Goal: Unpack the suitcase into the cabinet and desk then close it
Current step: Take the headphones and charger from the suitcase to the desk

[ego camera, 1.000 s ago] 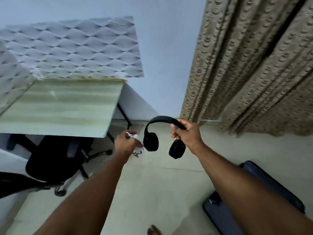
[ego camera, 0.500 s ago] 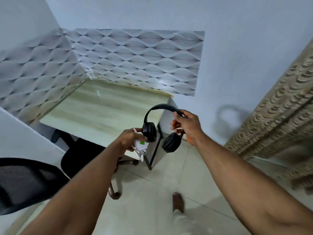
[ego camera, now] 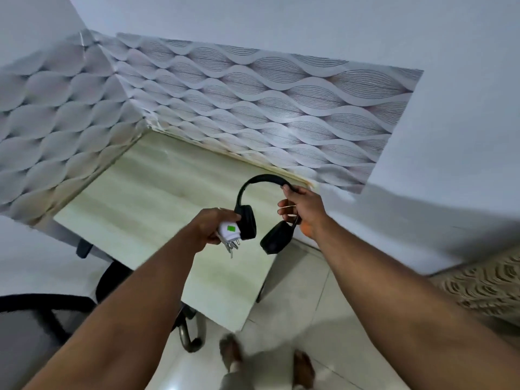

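Two hands are occupied. Right hand [ego camera: 302, 212] grips the black headphones [ego camera: 254, 212] by the headband; left hand [ego camera: 209, 228] holds a white plug adapter [ego camera: 229, 235], prongs downward. Both items hang above the pale desk [ego camera: 157, 198]. Office chair [ego camera: 118, 280] stands beneath its edge.

Both forearms are bare all the way down, no sleeves in sight, no watch, no wristband. The left hand [ego camera: 208, 230] shows no rings or gloves, and the right hand [ego camera: 302, 211] is just as plain. Down at the bottom, two bare feet [ego camera: 232, 351] on the floor, no shoes or socks, with pale, light-coloured trouser legs [ego camera: 264, 370] just above them, blurred.
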